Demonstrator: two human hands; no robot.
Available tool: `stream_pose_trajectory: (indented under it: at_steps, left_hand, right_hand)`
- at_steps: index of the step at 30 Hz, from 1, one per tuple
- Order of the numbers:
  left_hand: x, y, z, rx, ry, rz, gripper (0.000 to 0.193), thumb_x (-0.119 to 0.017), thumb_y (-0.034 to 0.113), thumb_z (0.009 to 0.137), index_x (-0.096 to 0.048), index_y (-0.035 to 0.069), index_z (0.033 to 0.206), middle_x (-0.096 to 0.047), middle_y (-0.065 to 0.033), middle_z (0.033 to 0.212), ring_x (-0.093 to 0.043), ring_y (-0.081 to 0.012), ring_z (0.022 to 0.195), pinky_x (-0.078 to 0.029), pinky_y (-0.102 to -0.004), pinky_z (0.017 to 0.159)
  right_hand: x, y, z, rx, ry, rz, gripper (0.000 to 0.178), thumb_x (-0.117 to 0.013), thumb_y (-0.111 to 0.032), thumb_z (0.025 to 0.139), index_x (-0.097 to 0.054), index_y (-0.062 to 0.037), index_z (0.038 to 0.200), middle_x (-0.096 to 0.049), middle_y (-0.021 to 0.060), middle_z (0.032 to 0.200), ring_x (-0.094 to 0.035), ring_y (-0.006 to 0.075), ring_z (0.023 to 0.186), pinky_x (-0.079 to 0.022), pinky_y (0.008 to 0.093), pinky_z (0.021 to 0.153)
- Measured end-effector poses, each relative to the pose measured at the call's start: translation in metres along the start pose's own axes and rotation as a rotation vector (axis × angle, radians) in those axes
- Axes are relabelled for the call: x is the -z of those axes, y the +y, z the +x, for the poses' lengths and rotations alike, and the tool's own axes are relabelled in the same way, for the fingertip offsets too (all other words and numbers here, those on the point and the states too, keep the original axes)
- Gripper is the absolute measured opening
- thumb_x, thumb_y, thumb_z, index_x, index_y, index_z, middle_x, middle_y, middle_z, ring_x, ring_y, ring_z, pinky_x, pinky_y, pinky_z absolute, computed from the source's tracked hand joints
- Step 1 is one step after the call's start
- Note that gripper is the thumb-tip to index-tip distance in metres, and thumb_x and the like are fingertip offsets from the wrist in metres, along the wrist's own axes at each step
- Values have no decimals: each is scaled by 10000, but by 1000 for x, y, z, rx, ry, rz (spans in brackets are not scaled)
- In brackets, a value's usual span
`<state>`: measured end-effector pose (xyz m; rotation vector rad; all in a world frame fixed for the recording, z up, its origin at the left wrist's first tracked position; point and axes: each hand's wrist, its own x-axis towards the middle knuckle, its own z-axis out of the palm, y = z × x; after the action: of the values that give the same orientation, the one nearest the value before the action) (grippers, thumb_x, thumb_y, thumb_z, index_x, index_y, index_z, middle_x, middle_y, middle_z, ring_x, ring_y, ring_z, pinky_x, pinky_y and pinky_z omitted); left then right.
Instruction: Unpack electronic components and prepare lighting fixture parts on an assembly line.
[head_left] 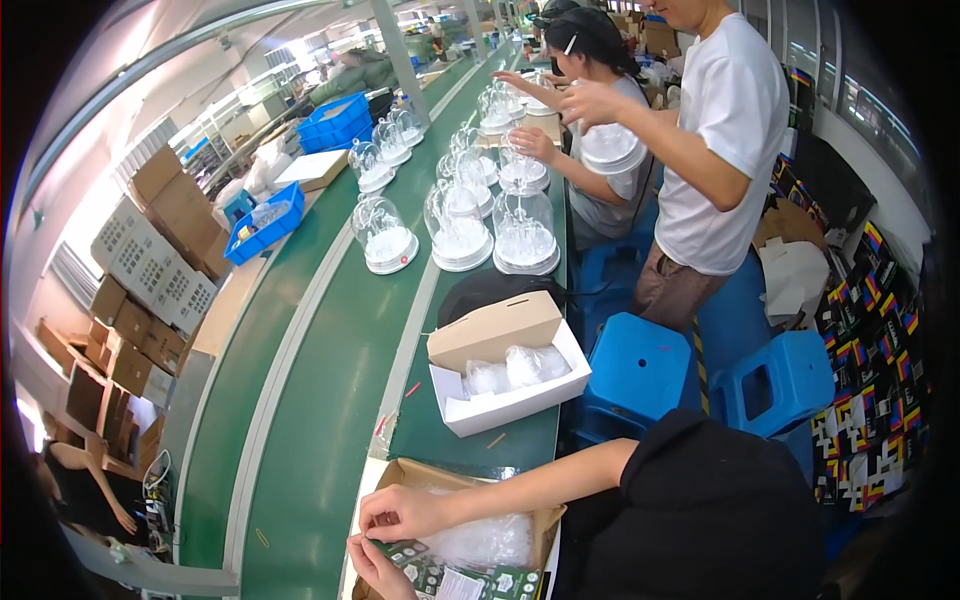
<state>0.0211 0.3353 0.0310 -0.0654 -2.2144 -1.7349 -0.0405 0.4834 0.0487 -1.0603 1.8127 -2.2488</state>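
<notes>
My right hand [405,513] reaches in from the right, its thumb and fingers pinched together. Close below it, my left hand [380,572] is also closed in a pinch, fingertips almost meeting the right hand's. Whatever lies between the fingertips is too small to make out. Both hands are over the left side of an open cardboard box [405,472]. Inside it lie clear plastic-wrapped pieces [490,540] and green printed cards or packets [510,583], some right beside the left fingers.
Ahead stands an open white box [515,405] with plastic-wrapped items. Clear domes on white bases [525,235] line the green conveyor [300,400]. Two co-workers [720,130] handle domes farther along. Blue stools [640,360] stand at right; a blue bin [265,222] sits across the belt.
</notes>
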Motion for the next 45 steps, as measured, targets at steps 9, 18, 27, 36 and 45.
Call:
stream_pose_trajectory:
  at_steps: [9,18,27,36,45]
  left_hand:
    - [-1,5,0,102,-16,3,200,-429,168,983,-424,61,814,-415,26,742,-392,-26,591,-372,-164,495]
    - [0,10,-2,8,232,71,107,-547,103,919,-541,-4,916,-592,-89,809,-544,-132,652,-466,-242,569]
    - [1,3,2,-4,235,-56,95,-538,116,934,-527,21,925,-562,-61,766,-496,-107,608,-407,-214,528]
    - [-3,16,-4,66,157,-105,93,-510,112,961,-524,27,997,-566,-57,843,-491,-92,664,-405,-199,549]
    - [-6,31,-4,10,141,9,163,-516,97,955,-550,-6,1077,-597,-107,932,-562,-155,776,-482,-245,658]
  right_hand:
    - [2,-17,0,-123,156,172,83,-593,-93,886,-616,-14,900,-601,9,755,-522,61,600,-437,213,544]
    - [0,0,2,-264,62,261,136,-556,-149,928,-575,-19,964,-588,5,668,-507,35,529,-404,194,452]
    - [-3,1,1,-239,-13,282,145,-542,-163,928,-551,-18,924,-605,30,647,-546,56,514,-417,195,454]
    - [-6,6,2,-249,-18,328,104,-501,-117,919,-533,-18,923,-586,41,607,-525,80,468,-395,208,426]
    - [-5,5,3,-176,33,246,129,-522,-122,919,-571,-4,937,-582,28,643,-510,61,493,-401,200,452]
